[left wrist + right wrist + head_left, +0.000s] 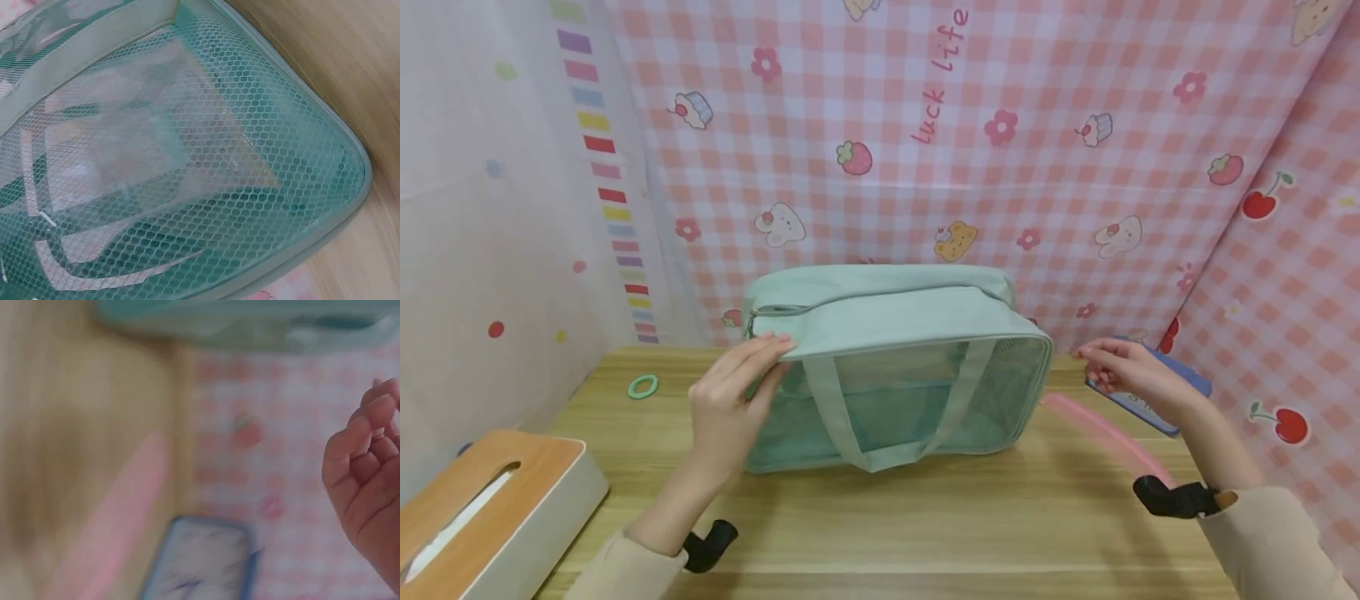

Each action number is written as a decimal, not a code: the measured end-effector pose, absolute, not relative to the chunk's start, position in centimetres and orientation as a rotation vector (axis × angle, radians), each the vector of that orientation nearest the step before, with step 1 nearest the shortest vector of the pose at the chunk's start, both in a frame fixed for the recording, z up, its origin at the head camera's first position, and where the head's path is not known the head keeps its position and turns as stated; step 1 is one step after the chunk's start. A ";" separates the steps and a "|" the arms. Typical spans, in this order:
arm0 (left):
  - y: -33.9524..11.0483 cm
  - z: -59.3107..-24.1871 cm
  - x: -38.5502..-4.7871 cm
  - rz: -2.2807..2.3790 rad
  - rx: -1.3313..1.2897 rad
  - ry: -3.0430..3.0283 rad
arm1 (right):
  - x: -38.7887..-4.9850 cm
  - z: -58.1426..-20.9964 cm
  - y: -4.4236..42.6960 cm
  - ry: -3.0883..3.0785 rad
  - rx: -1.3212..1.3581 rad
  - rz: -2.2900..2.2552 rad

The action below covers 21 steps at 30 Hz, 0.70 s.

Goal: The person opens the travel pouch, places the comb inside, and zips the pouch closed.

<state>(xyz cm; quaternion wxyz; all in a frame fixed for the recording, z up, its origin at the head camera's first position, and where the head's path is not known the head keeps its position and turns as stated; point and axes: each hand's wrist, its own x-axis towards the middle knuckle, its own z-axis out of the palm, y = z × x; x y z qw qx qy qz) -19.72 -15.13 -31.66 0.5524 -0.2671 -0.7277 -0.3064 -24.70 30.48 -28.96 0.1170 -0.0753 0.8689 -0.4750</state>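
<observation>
A pale mint-green bag [910, 321] with a see-through mesh front stands on the table, its two-strap handle [891, 457] hanging down the front. A zipper [887, 293] runs along the top, with a small gap near its left end. My left hand [730, 400] grips the bag's upper left front edge, fingers on top and thumb against the front. In the left wrist view the mesh panel [250, 125] fills most of the picture; the hand is out of sight there. To the right of the bag, my right hand [1138, 379] hangs in the air, fingers loosely curled, holding nothing.
A pink translucent strip [1108, 433] and a blue-framed board [1138, 404] lie right of the bag, near the right hand. At the left are a green ring [642, 387] and a tissue box [542, 508] with a wooden top. A checked cloth [880, 200] hangs behind.
</observation>
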 end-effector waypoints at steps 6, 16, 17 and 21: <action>-16.1 -30.4 -19.3 -0.680 -0.664 -1.830 | -23.7 -34.2 34.3 2.582 -0.075 -1.224; -17.4 -26.2 -19.8 -0.547 -0.758 -2.139 | -22.2 -39.0 38.2 2.745 0.095 -0.914; -17.3 -25.6 -20.0 -0.516 -0.759 -2.204 | -22.0 -39.4 38.4 2.744 0.123 -0.928; -16.5 -23.0 -20.8 -0.398 -0.759 -2.511 | -21.2 -41.1 39.2 2.754 0.220 -1.016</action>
